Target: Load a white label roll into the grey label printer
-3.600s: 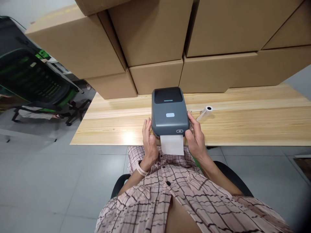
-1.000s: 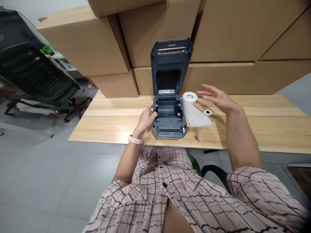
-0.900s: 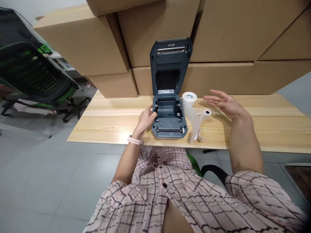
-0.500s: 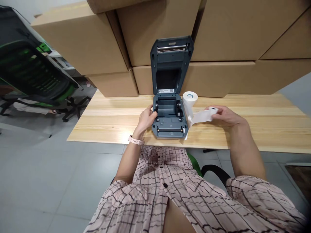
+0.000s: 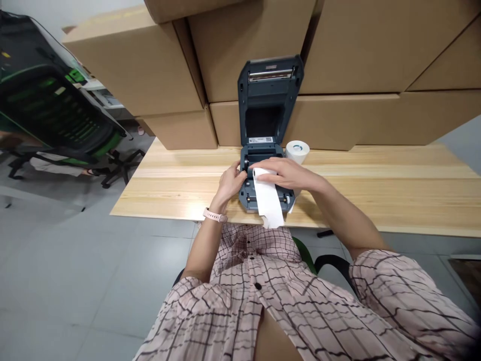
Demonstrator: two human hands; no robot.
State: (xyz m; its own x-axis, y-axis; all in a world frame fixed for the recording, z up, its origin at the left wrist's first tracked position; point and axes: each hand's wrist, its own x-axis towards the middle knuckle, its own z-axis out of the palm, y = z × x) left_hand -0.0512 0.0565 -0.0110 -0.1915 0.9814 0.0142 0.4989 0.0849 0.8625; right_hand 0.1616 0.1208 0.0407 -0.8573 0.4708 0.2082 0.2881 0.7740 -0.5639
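Observation:
A dark grey label printer [image 5: 268, 95] stands on the wooden table with its lid raised. Over its open bay, my right hand [image 5: 285, 173] is closed on a small white paper roll [image 5: 267, 198], whose loose strip hangs down across the printer's front edge. My left hand [image 5: 231, 183] rests against the printer's left side, thumb at the inner edge; its fingers are partly hidden behind the casing. Just right of the printer, a larger white roll [image 5: 297, 150] stands upright, partly covered by my right hand and wrist.
Stacked cardboard boxes [image 5: 338, 120] line the back of the wooden table [image 5: 376, 200]. At the left is a black and green office chair [image 5: 56, 115], with part of a person's leg low behind it. Another chair's armrest shows below the table's front edge.
My right hand has moved left with the small roll, from beside the printer to over its open bay. The paper strip now hangs over the front. My left hand stays at the printer's side.

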